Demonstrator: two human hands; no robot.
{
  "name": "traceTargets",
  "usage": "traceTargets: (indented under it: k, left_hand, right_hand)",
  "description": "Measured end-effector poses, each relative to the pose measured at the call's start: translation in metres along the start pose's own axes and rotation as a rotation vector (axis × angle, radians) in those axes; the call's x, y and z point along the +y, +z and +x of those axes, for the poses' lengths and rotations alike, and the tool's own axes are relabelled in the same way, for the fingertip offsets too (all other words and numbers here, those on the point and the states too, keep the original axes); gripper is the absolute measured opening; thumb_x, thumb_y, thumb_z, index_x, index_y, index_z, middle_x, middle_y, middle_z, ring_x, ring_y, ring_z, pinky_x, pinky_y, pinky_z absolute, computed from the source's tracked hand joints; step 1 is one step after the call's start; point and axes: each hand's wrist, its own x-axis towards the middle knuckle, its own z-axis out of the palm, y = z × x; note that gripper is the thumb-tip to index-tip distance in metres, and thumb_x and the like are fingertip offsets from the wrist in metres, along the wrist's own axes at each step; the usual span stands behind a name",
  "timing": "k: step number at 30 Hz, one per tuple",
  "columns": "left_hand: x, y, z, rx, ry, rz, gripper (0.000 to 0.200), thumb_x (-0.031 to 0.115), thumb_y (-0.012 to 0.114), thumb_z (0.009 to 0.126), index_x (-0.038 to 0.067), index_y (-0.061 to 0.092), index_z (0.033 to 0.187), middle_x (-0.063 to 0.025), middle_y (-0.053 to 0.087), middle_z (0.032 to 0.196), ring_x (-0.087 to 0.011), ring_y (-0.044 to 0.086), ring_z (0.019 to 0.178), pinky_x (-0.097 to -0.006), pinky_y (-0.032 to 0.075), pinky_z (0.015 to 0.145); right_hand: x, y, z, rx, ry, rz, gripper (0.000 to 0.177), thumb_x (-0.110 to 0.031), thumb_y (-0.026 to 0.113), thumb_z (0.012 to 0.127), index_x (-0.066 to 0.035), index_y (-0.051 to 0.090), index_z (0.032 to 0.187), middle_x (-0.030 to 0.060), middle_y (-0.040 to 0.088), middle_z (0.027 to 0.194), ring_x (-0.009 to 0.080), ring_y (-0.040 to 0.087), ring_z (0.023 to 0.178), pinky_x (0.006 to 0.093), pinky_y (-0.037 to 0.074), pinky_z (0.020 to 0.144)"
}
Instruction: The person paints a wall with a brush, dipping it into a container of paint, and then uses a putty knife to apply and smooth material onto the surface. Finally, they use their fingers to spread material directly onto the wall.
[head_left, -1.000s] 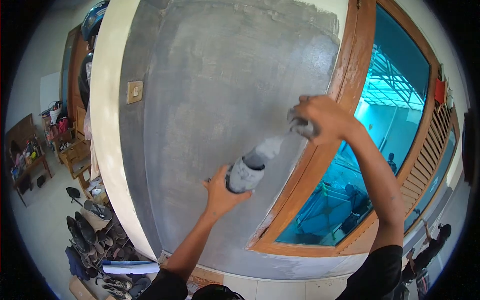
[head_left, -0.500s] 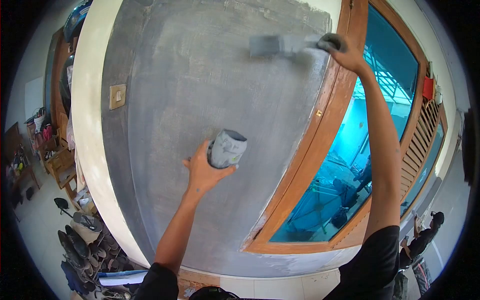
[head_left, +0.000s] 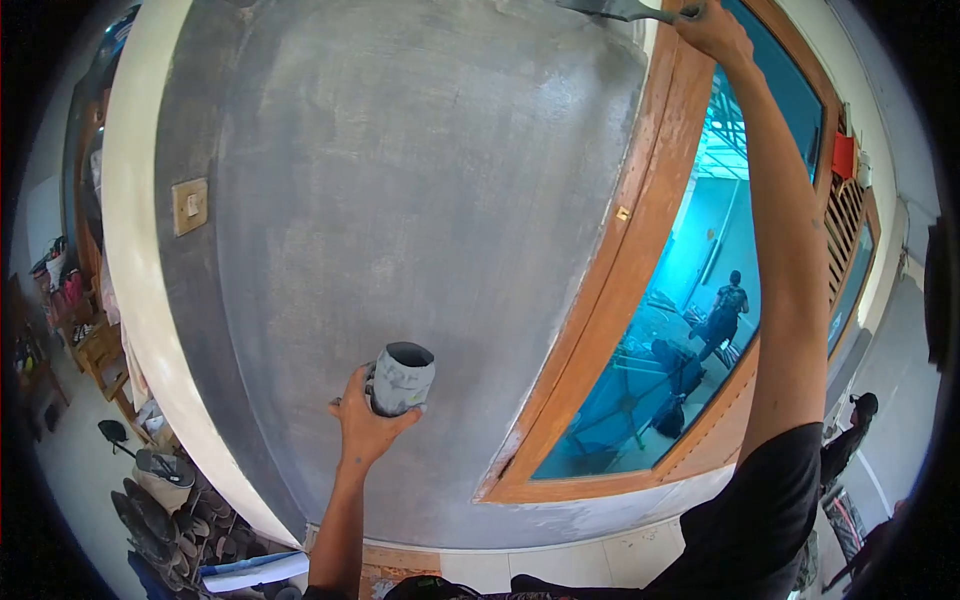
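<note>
My left hand (head_left: 368, 420) is wrapped round a grey-smeared cup (head_left: 404, 382), held upright with its open mouth facing up in front of the wall. Dark grey lines its inside. High at the upper right, my right hand (head_left: 712, 32) grips the handle of a paintbrush (head_left: 625, 10). The brush points left, seen nearly edge-on, its head close to the upper part of the wall and partly cut off by the frame's top. Streaky grey coating covers the wall (head_left: 400, 210).
A wooden-framed window (head_left: 590, 330) with blue glass stands at right, a person visible through it. A light switch (head_left: 190, 206) sits on the wall at left, beside a cream edge (head_left: 135, 210). Shoes (head_left: 150, 520) pile up at lower left. Another person (head_left: 850, 435) is at far right.
My right hand has raised the paintbrush to the top of the view and turned it edge-on. The cup in my left hand sits lower and further left. The whole view has shifted slightly.
</note>
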Motion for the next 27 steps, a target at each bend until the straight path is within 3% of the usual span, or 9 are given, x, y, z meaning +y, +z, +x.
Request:
traceTargets:
  k: [3, 4, 6, 7, 9, 13, 15, 18, 27]
  left_hand:
    - [0.007, 0.016, -0.007, -0.048, -0.022, -0.031, 0.084, 0.033, 0.095, 0.055, 0.005, 0.060, 0.126, -0.0121, 0.067, 0.117, -0.0274, 0.061, 0.111, -0.0524, 0.025, 0.102]
    - [0.012, 0.021, -0.010, -0.058, -0.018, -0.037, 0.084, 0.033, 0.095, 0.055, 0.005, 0.060, 0.126, -0.0121, 0.067, 0.117, -0.0274, 0.061, 0.111, -0.0524, 0.025, 0.102]
    - [0.022, 0.030, -0.016, -0.081, -0.052, -0.059, 0.082, 0.032, 0.094, 0.058, 0.006, 0.059, 0.127, -0.0114, 0.070, 0.116, -0.0272, 0.063, 0.112, -0.0504, 0.026, 0.111]
    - [0.023, 0.036, -0.018, -0.088, -0.046, -0.065, 0.082, 0.032, 0.094, 0.058, 0.006, 0.059, 0.127, -0.0114, 0.070, 0.116, -0.0272, 0.063, 0.112, -0.0504, 0.026, 0.111]
    - [0.023, 0.044, -0.022, -0.141, -0.080, -0.035, 0.083, 0.031, 0.094, 0.058, 0.006, 0.058, 0.128, -0.0115, 0.069, 0.118, -0.0274, 0.062, 0.113, -0.0499, 0.026, 0.110]
    - [0.020, 0.058, -0.033, -0.137, -0.071, 0.004, 0.083, 0.030, 0.094, 0.059, 0.005, 0.057, 0.129, -0.0122, 0.068, 0.118, -0.0278, 0.062, 0.113, -0.0508, 0.025, 0.109]
    - [0.013, 0.066, -0.037, -0.137, -0.075, -0.072, 0.082, 0.027, 0.093, 0.059, 0.004, 0.056, 0.129, -0.0129, 0.068, 0.118, -0.0277, 0.062, 0.113, -0.0515, 0.026, 0.108]
    - [0.018, 0.072, -0.044, -0.116, -0.075, -0.032, 0.084, 0.026, 0.093, 0.058, 0.004, 0.056, 0.129, -0.0133, 0.067, 0.118, -0.0286, 0.062, 0.114, -0.0519, 0.027, 0.108]
    - [0.038, 0.085, -0.055, -0.089, -0.097, 0.034, 0.088, 0.028, 0.094, 0.058, 0.004, 0.053, 0.132, -0.0152, 0.069, 0.116, -0.0319, 0.064, 0.112, -0.0541, 0.031, 0.110]
  right_hand:
    - [0.027, -0.020, -0.019, 0.087, 0.004, -0.143, 0.040, -0.041, 0.076, 0.085, -0.006, 0.080, 0.105, 0.0163, 0.077, 0.105, 0.0309, 0.073, 0.099, 0.0443, 0.057, 0.086]
    - [0.113, 0.019, 0.057, 0.088, 0.008, -0.155, 0.040, -0.041, 0.076, 0.085, -0.006, 0.080, 0.105, 0.0163, 0.077, 0.105, 0.0309, 0.073, 0.099, 0.0443, 0.057, 0.086]
    - [0.238, 0.071, 0.126, 0.114, -0.409, 0.012, 0.040, -0.036, 0.077, 0.084, -0.005, 0.079, 0.109, 0.0165, 0.076, 0.111, 0.0307, 0.072, 0.103, 0.0435, 0.058, 0.088]
    - [0.214, 0.038, 0.113, 0.117, -0.406, 0.002, 0.040, -0.036, 0.077, 0.084, -0.005, 0.079, 0.109, 0.0165, 0.076, 0.111, 0.0307, 0.072, 0.103, 0.0435, 0.058, 0.088]
    - [0.076, -0.045, -0.008, 0.057, 0.037, -0.187, 0.037, -0.032, 0.079, 0.084, -0.006, 0.079, 0.110, 0.0160, 0.077, 0.110, 0.0313, 0.073, 0.102, 0.0431, 0.057, 0.088]
    - [0.059, -0.050, -0.011, 0.129, 0.000, -0.105, 0.034, -0.029, 0.079, 0.085, -0.007, 0.079, 0.111, 0.0147, 0.077, 0.109, 0.0309, 0.073, 0.099, 0.0429, 0.058, 0.087]
    - [0.040, -0.045, -0.018, 0.048, 0.044, 0.062, 0.034, -0.030, 0.078, 0.086, -0.005, 0.079, 0.109, 0.0155, 0.077, 0.105, 0.0311, 0.073, 0.096, 0.0429, 0.058, 0.087]
    - [0.049, -0.028, -0.013, 0.022, 0.027, -0.102, 0.035, -0.033, 0.078, 0.085, -0.004, 0.080, 0.106, 0.0160, 0.077, 0.104, 0.0317, 0.073, 0.096, 0.0436, 0.057, 0.087]
    - [0.121, -0.026, -0.010, 0.120, 0.032, -0.078, 0.040, -0.036, 0.078, 0.083, -0.005, 0.079, 0.109, 0.0185, 0.077, 0.104, 0.0328, 0.073, 0.100, 0.0437, 0.057, 0.090]
